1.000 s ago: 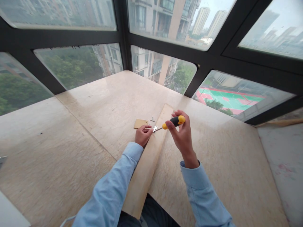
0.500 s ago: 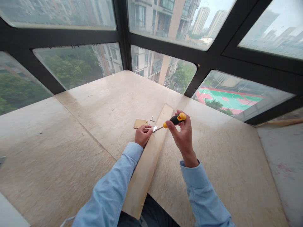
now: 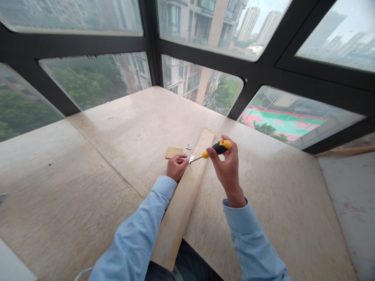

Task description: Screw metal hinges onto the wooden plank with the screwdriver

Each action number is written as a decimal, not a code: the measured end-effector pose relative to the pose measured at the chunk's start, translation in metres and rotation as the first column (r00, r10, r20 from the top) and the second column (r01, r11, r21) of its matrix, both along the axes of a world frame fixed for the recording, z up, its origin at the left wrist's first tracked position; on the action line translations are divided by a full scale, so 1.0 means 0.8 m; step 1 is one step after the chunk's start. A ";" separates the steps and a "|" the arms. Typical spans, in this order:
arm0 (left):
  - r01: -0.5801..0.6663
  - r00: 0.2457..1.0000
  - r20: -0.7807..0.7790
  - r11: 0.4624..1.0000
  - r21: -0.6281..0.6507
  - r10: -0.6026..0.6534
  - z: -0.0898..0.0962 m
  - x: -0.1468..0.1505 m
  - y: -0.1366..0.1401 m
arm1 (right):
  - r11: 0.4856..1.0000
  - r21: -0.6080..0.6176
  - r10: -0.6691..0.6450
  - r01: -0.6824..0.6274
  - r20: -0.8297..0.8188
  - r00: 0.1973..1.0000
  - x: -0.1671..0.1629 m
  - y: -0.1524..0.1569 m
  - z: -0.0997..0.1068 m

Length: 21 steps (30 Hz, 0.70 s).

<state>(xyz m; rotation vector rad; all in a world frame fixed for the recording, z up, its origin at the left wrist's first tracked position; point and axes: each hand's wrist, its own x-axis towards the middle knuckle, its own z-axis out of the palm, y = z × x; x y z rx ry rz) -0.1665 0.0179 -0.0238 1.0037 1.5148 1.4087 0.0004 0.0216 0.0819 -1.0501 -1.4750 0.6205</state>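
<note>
1. Plate [image 3: 174, 152]: tan and flat, on the ledge [image 3: 88, 195] just beyond the left hand.
2. Left hand [image 3: 175, 168]: fingers curled at the board's left edge, tips by the hinge; whether they pinch it, I cannot tell.
3. Board [image 3: 178, 210]: pale, long, narrow, lying just right of the left hand.
4. Metal bits [image 3: 188, 147]: loose, just past the left fingertips.
5. Hinge [image 3: 192, 158]: small, silvery, with holes, on the board beside the left fingertips. The step appears to be screwing it down.
6. Screwdriver [image 3: 219, 147]: yellow and black, slanting from the right hand to the hinge's near end. The next move seems to call for steady turning, tip seated.
7. Right hand [image 3: 227, 168]: thumb and fingers pinching the screwdriver's handle.
</note>
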 end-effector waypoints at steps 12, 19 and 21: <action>0.002 1.000 0.004 1.000 -0.005 -0.002 -0.002 0.000 0.000 | 0.969 -0.023 0.234 -0.245 -0.218 0.947 -0.004 -0.001 0.008; 0.000 1.000 0.019 1.000 -0.007 0.000 -0.001 0.001 0.000 | 0.989 -0.070 -0.143 0.132 -0.187 0.972 -0.008 0.001 -0.003; -0.001 1.000 0.011 1.000 -0.007 0.001 -0.001 0.001 0.000 | 0.995 -0.079 -0.075 0.057 -0.234 0.969 -0.008 0.001 -0.001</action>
